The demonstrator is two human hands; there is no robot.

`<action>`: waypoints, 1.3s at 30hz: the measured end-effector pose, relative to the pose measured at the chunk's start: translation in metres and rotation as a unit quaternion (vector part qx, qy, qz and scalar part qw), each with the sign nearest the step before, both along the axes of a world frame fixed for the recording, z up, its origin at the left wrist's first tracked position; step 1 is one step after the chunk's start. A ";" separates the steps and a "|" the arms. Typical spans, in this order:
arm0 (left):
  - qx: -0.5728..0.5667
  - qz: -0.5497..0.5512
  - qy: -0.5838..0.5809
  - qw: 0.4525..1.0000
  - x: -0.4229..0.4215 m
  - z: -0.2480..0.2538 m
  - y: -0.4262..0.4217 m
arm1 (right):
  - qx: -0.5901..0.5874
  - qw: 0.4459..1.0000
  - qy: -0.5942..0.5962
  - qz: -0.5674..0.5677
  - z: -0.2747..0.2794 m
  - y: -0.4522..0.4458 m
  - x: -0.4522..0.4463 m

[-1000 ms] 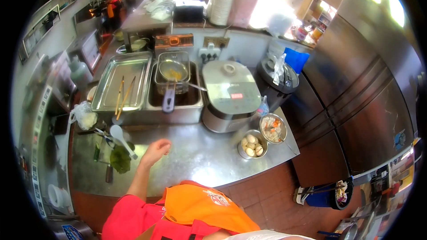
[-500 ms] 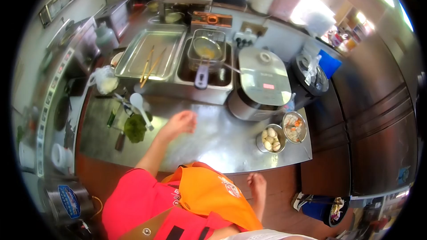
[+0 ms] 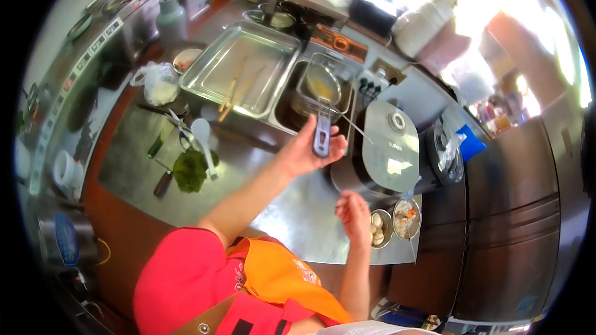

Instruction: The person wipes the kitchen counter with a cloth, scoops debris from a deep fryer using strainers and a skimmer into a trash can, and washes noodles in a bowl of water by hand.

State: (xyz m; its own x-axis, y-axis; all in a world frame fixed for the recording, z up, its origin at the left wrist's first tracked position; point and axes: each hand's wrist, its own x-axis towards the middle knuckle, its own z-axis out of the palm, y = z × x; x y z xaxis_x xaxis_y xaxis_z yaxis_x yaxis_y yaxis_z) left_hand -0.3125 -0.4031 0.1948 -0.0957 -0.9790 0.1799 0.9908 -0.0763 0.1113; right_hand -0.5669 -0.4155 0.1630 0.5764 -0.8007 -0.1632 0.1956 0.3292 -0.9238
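Reaching forward, my left hand [image 3: 304, 151] is at the dark handle [image 3: 321, 133] of the wire fry basket [image 3: 312, 108]. The handle lies between my thumb and fingers, which are apart and not wrapped around it. Inside the basket rests a round strainer [image 3: 323, 84] with something yellowish in it. The basket sits in a metal fryer well [image 3: 285, 107]. My right hand [image 3: 354, 216] is raised over the front of the steel table, fingers curled with nothing seen in them. It is nearest a metal bowl [image 3: 386, 229] of whitish, egg-like rounds.
Right of the basket stands a rice cooker [image 3: 385, 149]. A bowl of mixed food [image 3: 406, 217] is at the table's right edge. Wooden chopsticks [image 3: 239, 96] lie on a steel tray [image 3: 205, 84]. Green leaves [image 3: 189, 172], a white spoon [image 3: 202, 142], scissors [image 3: 181, 130] and a knife [image 3: 162, 183] lie left.
My left hand has moved forward and right from above the table to the basket handle, and its fingers have opened. My right hand has risen over the table edge. The view has turned.
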 end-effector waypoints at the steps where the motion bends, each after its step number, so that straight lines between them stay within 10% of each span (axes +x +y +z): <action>1: 0.016 -0.025 0.048 0.998 0.001 0.001 -0.004 | 0.033 0.999 0.009 0.003 -0.016 0.010 0.004; 19: -0.021 -0.097 0.207 0.973 0.027 0.106 -0.035 | 0.254 0.945 0.086 -0.186 -0.101 0.148 -0.093; 39: -0.069 -0.135 0.170 0.974 0.022 0.137 0.019 | 0.172 0.959 0.126 -0.186 -0.096 0.141 -0.088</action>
